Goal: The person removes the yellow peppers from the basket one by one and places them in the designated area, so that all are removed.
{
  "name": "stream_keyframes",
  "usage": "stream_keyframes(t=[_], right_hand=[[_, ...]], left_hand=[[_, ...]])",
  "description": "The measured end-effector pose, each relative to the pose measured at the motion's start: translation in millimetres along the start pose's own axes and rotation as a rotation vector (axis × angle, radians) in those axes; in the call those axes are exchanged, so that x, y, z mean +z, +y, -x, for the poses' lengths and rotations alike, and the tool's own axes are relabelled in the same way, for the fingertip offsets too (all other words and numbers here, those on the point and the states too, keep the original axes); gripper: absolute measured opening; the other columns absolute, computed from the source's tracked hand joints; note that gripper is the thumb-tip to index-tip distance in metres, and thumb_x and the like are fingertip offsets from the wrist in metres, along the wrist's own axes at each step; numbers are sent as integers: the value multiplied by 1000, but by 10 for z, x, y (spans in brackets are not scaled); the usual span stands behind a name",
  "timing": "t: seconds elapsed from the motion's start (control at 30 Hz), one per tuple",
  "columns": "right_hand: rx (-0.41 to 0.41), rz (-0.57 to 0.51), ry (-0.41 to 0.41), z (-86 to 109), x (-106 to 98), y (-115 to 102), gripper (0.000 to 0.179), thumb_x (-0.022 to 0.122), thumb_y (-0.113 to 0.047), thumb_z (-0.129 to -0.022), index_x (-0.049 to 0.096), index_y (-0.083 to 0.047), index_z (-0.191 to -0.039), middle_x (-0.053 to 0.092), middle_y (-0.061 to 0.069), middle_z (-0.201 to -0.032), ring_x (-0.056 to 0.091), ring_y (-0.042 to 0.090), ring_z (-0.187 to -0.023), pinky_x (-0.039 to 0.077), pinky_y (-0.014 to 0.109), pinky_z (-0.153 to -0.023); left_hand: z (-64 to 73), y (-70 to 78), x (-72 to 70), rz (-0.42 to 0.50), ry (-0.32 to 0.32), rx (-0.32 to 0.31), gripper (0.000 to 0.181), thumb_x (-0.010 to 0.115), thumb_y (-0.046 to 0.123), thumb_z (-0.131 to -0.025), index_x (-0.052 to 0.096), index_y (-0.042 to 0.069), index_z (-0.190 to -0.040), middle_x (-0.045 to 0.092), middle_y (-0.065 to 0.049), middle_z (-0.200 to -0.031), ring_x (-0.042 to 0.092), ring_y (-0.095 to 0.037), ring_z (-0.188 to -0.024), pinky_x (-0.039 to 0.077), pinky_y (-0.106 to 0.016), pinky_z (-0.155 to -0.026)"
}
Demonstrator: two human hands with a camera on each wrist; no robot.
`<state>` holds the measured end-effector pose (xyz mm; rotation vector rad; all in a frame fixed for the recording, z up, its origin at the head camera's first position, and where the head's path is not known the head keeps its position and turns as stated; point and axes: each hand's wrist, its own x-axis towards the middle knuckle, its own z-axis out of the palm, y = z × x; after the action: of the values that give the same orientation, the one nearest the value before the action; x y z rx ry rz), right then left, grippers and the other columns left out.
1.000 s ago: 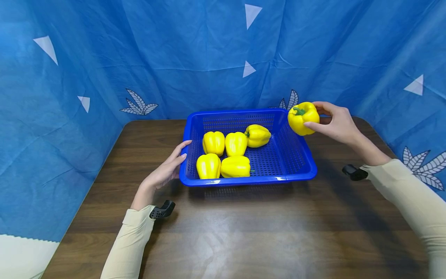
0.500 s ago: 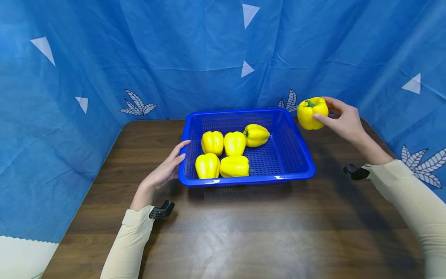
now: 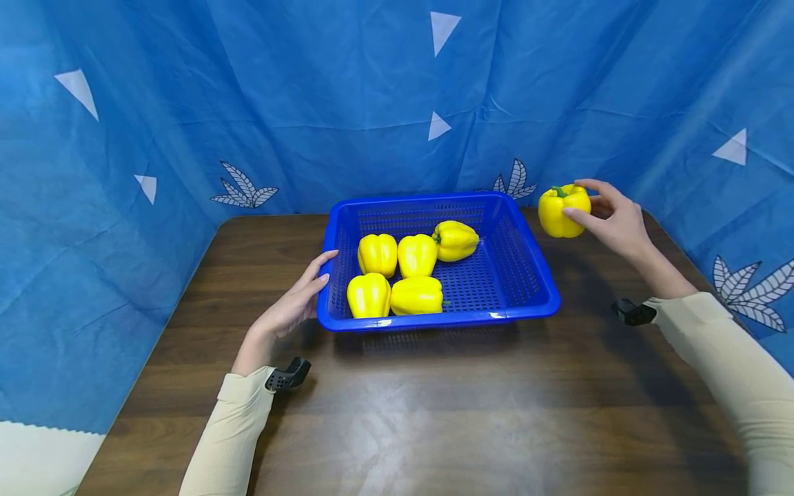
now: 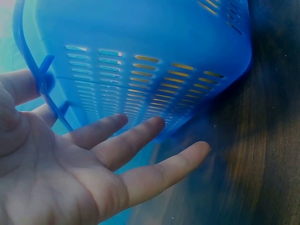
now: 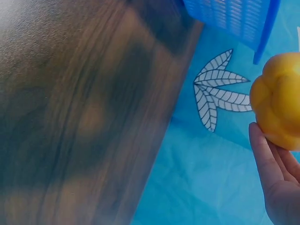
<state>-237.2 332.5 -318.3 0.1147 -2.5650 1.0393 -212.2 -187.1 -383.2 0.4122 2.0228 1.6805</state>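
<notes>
Gripped betw. thumb and fingers of R hand [image 3: 617, 224]: glossy yellow bell pepper [image 3: 563, 215] w/ green stem, raised beside R end of rectangular blue perforated plastic basket [image 3: 536, 313]. Touching opp. rim: L hand [image 3: 288, 306], fingers extended, three spread along outer wall. Inside: five similar yellow peppers [image 3: 417, 296]. Below: dark brown wood-grain table [image 3: 434, 406].

Table [image 3: 384, 413]: one, dark brown wood grain, far corners rounded, glossy light across the near middle on my head view. Directly upon it I list: basket [image 3: 446, 319], one, blue, slotted walls, near the far edge; base apparently flat, though my left wrist view is blurred.
</notes>
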Motion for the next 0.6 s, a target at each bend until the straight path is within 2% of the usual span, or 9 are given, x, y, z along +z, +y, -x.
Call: stream_keyframes(t=[0.17, 0.27, 0.33, 0.4, 0.43, 0.5, 0.6], right_hand=[[39, -32, 11, 17, 17, 107, 50, 63, -34, -88, 51, -17, -133, 48, -34, -87, 51, -17, -74, 45, 4, -58], [67, -10, 11, 34, 42, 158, 51, 63, -38, -88, 52, -17, -133, 47, -36, -82, 50, -18, -70, 46, 7, -55], [81, 10, 8, 37, 66, 205, 52, 63, -40, -87, 52, -17, -133, 58, -25, -86, 50, -17, -68, 46, 8, -54], [89, 15, 6, 18, 104, 302, 53, 63, -42, -87, 52, -18, -133, 66, -7, -95, 50, -15, -69, 47, 10, -53], [93, 11, -2, -7, 126, 386, 54, 63, -43, -87, 52, -18, -133, 67, 5, -102, 51, -13, -70, 48, 11, -52], [132, -3, -4, -90, 199, 632, 53, 64, -46, -85, 53, -24, -132, 63, 19, -112, 52, -10, -72, 50, 16, -49], [161, 3, -13, -236, 322, 1114, 54, 63, -53, -83, 52, -33, -131, 62, 19, -117, 54, -6, -76, 51, 17, -48]], left_hand=[[0, -3, 0, 1, -2, 10, 53, 29, 38, -101, 5, 35, -148, 6, -12, -157, 38, -51, -128, 52, -55, -87], [-1, -4, -1, -3, 3, 10, 53, 29, 38, -101, 6, 35, -148, 5, -11, -157, 38, -50, -128, 52, -55, -87], [-1, -5, -1, -3, 4, 10, 53, 29, 38, -101, 6, 35, -148, 5, -11, -157, 38, -50, -129, 52, -54, -87], [-1, -6, -1, -3, 5, 10, 53, 29, 37, -101, 6, 35, -148, 5, -11, -157, 38, -50, -129, 52, -54, -87], [0, -8, -2, -1, 4, 9, 53, 29, 37, -101, 6, 35, -148, 5, -11, -157, 38, -51, -129, 52, -54, -87], [-1, -10, -3, 0, 5, 7, 53, 30, 38, -101, 6, 35, -148, 5, -12, -157, 38, -50, -129, 52, -54, -87], [-6, -13, -6, -4, 4, 6, 53, 29, 38, -101, 5, 36, -148, 6, -12, -157, 39, -50, -128, 52, -54, -87]])
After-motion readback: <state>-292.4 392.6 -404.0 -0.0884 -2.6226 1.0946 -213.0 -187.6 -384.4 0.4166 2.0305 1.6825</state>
